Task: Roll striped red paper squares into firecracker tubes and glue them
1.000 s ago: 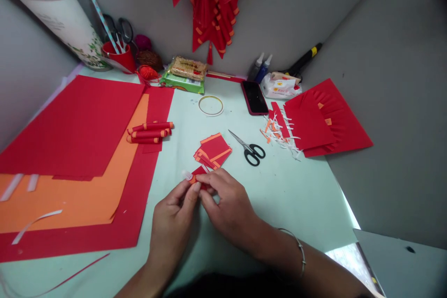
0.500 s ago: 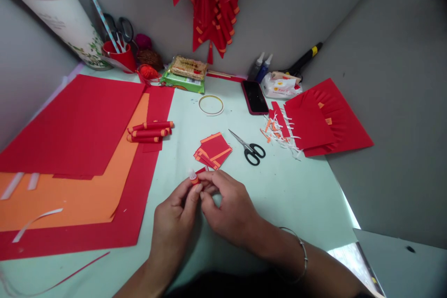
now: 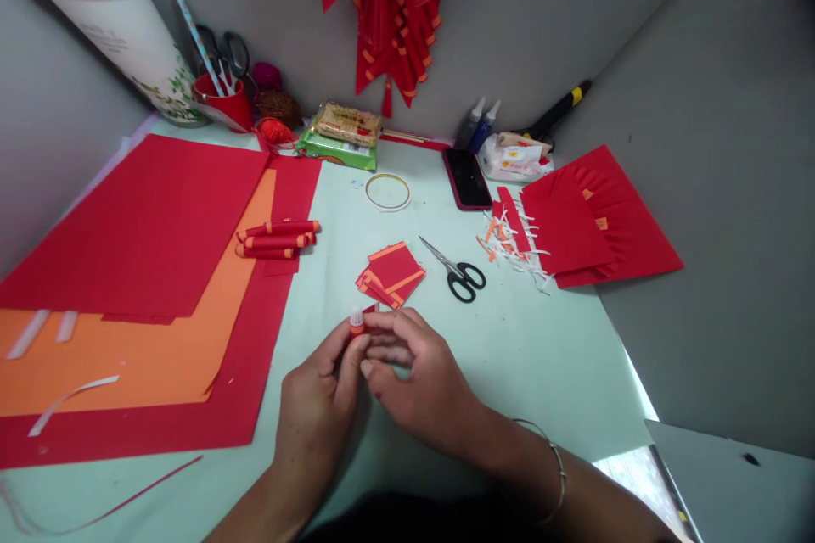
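My left hand [image 3: 318, 399] is closed around a slim rod with a white ribbed end [image 3: 356, 316], which looks like a marker pen. A small red paper with an orange band [image 3: 357, 329] is wrapped around it, pinched by the thumb and fingers. My right hand [image 3: 420, 365] curls in from the right, its fingers on the paper's far side and its thumb close to the near side. Just beyond the hands lies a stack of red paper pieces with orange strips [image 3: 395, 270]. Black-handled scissors [image 3: 455, 271] lie to its right.
Red-and-orange paper rolls [image 3: 277, 239] lie on large red [image 3: 159, 221] and orange sheets [image 3: 184, 369] at left. A tape ring [image 3: 388, 192], a phone [image 3: 468, 178] and paper scraps [image 3: 509, 246] sit farther back. Behind stand a white cup [image 3: 120, 34] and a red pen holder [image 3: 233, 106].
My right thumb has moved away from the fingers, and the right hand has opened slightly. The rod's white end stands more upright. The whole view has shifted a little.
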The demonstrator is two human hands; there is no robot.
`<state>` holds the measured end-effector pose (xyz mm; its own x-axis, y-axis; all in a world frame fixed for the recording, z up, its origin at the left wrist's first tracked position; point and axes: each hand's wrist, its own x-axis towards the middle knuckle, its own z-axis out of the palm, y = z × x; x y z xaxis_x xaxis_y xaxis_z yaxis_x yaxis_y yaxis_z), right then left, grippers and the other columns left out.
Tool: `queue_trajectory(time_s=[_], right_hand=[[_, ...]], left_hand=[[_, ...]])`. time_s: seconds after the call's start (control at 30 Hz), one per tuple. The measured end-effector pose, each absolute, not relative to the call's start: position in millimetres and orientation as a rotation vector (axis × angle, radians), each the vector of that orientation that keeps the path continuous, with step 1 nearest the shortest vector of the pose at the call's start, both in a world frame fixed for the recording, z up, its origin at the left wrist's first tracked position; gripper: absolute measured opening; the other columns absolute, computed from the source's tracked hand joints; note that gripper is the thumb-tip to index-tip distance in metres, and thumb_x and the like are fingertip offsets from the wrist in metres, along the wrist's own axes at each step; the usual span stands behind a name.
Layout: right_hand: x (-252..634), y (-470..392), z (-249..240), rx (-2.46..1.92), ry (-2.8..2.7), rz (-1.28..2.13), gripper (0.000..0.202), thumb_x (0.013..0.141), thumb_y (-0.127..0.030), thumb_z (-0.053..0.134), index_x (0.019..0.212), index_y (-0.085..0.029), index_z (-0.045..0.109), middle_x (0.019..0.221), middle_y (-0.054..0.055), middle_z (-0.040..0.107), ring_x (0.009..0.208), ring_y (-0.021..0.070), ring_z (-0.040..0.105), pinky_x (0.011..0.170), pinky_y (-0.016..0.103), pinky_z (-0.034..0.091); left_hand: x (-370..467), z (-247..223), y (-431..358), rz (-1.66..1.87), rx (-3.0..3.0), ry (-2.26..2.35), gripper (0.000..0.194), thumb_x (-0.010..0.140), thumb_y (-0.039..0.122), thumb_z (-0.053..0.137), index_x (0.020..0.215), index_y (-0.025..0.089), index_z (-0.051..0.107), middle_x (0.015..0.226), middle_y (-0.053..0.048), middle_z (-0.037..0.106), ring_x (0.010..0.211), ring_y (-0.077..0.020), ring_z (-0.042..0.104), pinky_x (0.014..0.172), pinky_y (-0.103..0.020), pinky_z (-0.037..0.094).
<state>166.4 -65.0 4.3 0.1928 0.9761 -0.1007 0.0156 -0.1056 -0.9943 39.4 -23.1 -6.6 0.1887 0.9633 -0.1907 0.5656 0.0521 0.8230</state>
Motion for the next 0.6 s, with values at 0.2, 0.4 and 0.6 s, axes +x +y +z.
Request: queue_trajectory(time_s=[0.2,0.4,0.6], right_hand=[[165.3,-65.2,7.0,-1.361,-1.018,1.118,0.04,0.078,-0.01,0.064,0.116,-0.023,0.067,0.114,0.004,0.064,0.096,0.0179,0.073,0.092,0.036,0.063],[166.9,-62.2,9.3,-1.382,-0.981,1.13,0.035,0.076,-0.015,0.066,0.11,-0.022,0.067,0.109,0.005,0.07,0.094,0.0192,0.073,0.09,0.037,0.063],[169.9,-61.7,8.1,-1.378,-0.898,1.215,0.033,0.076,-0.016,0.068,0.108,-0.02,0.066,0.107,0.006,0.074,0.095,0.0202,0.073,0.091,0.038,0.062]], left_hand=[[40.4,-3.5,-24.1,0.612,1.61,1.475,0.039,0.088,0.044,0.053,0.114,0.024,0.074,0.101,-0.004,0.083,0.087,-0.0269,0.079,0.074,-0.031,0.061],[41.7,-0.6,-25.6,0.614,1.617,1.463,0.04,0.087,0.042,0.052,0.113,0.022,0.075,0.106,-0.006,0.082,0.092,-0.0282,0.078,0.079,-0.034,0.06],[42.4,-1.4,-25.5,0.596,1.668,1.434,0.04,0.088,0.039,0.051,0.116,0.023,0.074,0.106,-0.005,0.082,0.093,-0.0271,0.078,0.077,-0.032,0.06]])
